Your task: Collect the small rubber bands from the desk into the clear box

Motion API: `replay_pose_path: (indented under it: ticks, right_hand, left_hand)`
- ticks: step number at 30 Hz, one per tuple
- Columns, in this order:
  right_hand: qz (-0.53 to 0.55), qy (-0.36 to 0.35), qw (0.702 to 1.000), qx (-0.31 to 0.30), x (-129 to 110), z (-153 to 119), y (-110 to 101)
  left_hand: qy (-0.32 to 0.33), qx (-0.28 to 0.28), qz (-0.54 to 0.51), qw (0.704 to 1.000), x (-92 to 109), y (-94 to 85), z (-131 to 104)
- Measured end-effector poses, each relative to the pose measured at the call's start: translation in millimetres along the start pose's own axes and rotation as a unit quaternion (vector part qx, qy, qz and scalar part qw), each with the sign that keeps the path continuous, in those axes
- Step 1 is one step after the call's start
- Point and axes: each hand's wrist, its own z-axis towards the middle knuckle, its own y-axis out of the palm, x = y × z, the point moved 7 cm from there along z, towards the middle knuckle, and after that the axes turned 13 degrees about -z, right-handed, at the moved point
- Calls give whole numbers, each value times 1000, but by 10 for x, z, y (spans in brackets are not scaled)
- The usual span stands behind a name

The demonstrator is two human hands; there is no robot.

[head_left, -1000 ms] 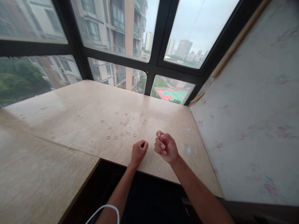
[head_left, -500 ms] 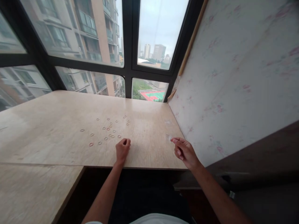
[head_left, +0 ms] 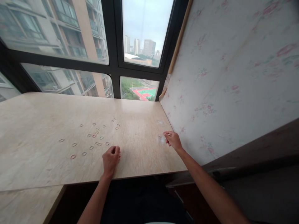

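Pinching thumb and fingertips together with the right hand (head_left: 171, 139), beside a pale, glassy patch (head_left: 161, 139) on the worktop (head_left: 137, 152); cannot tell whether gripping anything. Curling the left hand (head_left: 111, 160) closed, hiding any contents. Placing this left hand nearer to the thin, round rings (head_left: 94, 137), lying flat and scattered forward-left of it, well apart from the right hand.

Right hand (head_left: 173, 140): room left, wall (head_left: 233, 93) right

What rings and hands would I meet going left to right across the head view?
Leftmost ring, nearer red ring, farther red ring, left hand, right hand. Those overlapping sideways are left out.
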Motion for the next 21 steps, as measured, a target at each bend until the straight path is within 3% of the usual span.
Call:
replay_pose_path:
  ticks: [6,11,14,17,21]
  right_hand:
    - [-97,-34,995,4,63,203,34]
    - [-118,-61,990,44,54,-41,29]
    - [-89,-83,992,23,84,-329,218]
    - [-70,-106,991,-38,127,-593,528]
    - [-87,-134,987,-29,143,-737,720]
  left_hand:
    - [12,-6,52,999,-62,14,43]
    - [10,-2,75,997,-104,8,31]
    - [15,-6,88,996,-112,8,8]
    - [8,-19,79,997,-112,12,0]
    - [-79,-69,3,994,-178,44,38]
